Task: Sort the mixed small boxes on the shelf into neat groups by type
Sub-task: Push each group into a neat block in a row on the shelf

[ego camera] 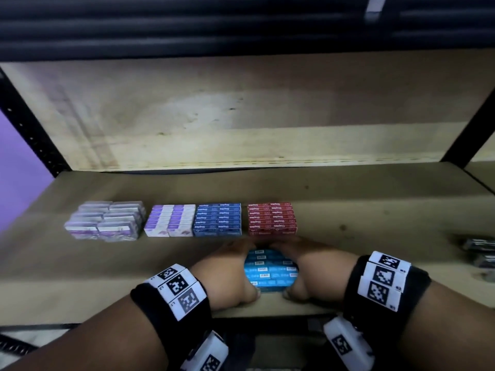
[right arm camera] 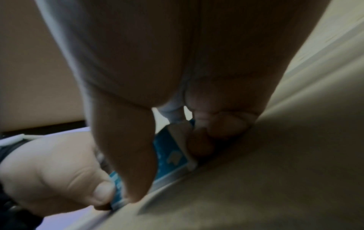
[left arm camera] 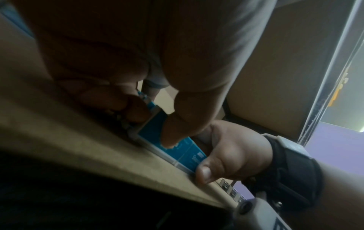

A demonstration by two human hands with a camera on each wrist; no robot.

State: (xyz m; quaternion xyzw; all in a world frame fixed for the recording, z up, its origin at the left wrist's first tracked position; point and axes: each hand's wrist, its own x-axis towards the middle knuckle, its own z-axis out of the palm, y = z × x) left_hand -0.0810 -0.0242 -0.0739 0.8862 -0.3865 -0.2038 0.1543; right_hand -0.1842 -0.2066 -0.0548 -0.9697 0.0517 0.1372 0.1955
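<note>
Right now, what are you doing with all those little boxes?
Sorting them by kind. Both hands, the left hand and right hand, squeeze a bunch of light blue boxes together near the shelf's front edge. Behind them, purple boxes, white-and-purple boxes, dark blue boxes and red boxes already sit in neat groups.

Both hands, left [ego camera: 227,274] and right [ego camera: 313,271], cupped inward, fingers [left arm camera: 130,109] curled.

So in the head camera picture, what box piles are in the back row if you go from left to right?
Silvery-purple boxes → white-and-purple boxes → dark blue staples boxes → red staples boxes.
</note>
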